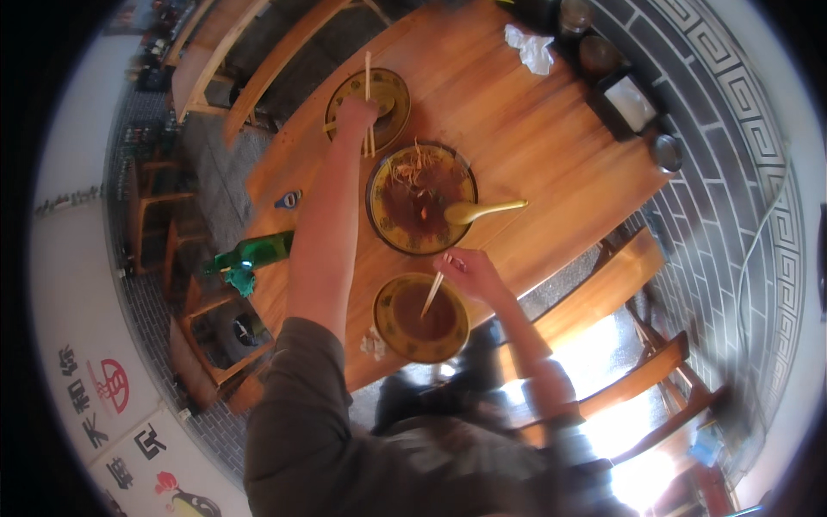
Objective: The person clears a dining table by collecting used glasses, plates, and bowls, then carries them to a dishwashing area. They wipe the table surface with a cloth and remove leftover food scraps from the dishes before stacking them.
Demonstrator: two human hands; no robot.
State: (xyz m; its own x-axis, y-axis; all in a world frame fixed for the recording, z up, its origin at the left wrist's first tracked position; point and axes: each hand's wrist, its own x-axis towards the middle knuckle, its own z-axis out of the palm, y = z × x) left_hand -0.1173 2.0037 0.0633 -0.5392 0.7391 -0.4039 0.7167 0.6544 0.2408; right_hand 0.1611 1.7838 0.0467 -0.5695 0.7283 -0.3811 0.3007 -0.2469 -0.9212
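My left hand (356,116) reaches to the far bowl (404,119) and closes around a pair of wooden chopsticks (368,74). A yellow spoon (386,106) also lies in that bowl, partly under the hand; whether the fingers grip it too is hidden. Close to me, my right hand (470,274) holds another pair of chopsticks (431,296), tips down in a bowl of dark reddish-brown liquid (381,323). Between the two stands a larger bowl (378,226) with reddish broth and a heap of thin food scraps. A second yellow spoon (488,210) rests across its right rim.
On the wooden table (530,136) are a green glass bottle (265,251), a small blue item (288,199) and crumpled tissue (530,49). A dark tissue box (627,106) and jars (597,55) line the wall side. Wooden benches (597,284) flank the table.
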